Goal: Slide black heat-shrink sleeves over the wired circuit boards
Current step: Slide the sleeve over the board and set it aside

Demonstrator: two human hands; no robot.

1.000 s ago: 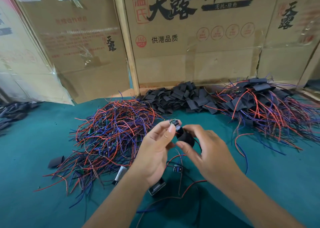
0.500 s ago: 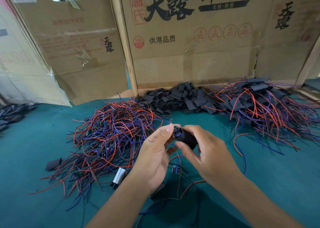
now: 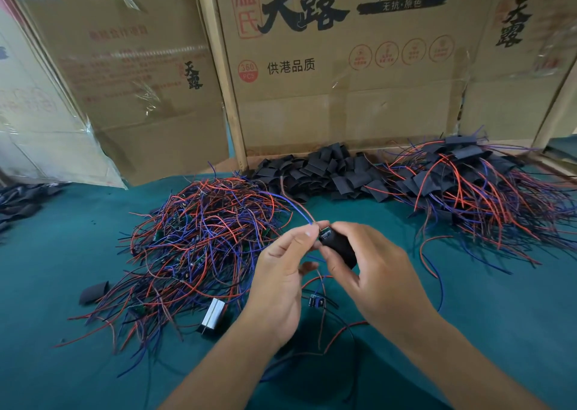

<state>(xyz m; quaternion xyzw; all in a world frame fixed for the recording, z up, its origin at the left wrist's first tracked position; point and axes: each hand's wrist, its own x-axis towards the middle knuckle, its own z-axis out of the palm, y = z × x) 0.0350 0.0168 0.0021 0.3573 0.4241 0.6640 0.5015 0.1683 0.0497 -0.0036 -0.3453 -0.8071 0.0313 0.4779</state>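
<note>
Both hands meet just above the green desk point(image 3: 499, 331), close in front of the person. The right hand point(image 3: 371, 272) has its thumb and curled fingers wrapped round a black sleeve point(image 3: 340, 249), holding it with the open end turned toward the other hand. The edge of a small circuit board point(image 3: 325, 232) shows at that open end, most of it already hidden inside the sleeve. The left hand point(image 3: 281, 280) pinches the board's blue and red wires point(image 3: 299, 211) between thumb and forefinger right at the sleeve's mouth, with its other fingers loosely curled below; the wires rise from the pinch up and to the left. To the left on the desk lies a tangled heap of wired boards point(image 3: 199, 241) without covers. Against the cardboard boxes point(image 3: 343, 97) at the back sits a pile of empty black sleeves point(image 3: 327, 174), and to its right a pile of sleeved boards point(image 3: 468, 185) with wires trailing out. One loose sleeve point(image 3: 93, 291) lies alone at the left, and a small silver block point(image 3: 213, 316) rests near the left wrist.
</note>
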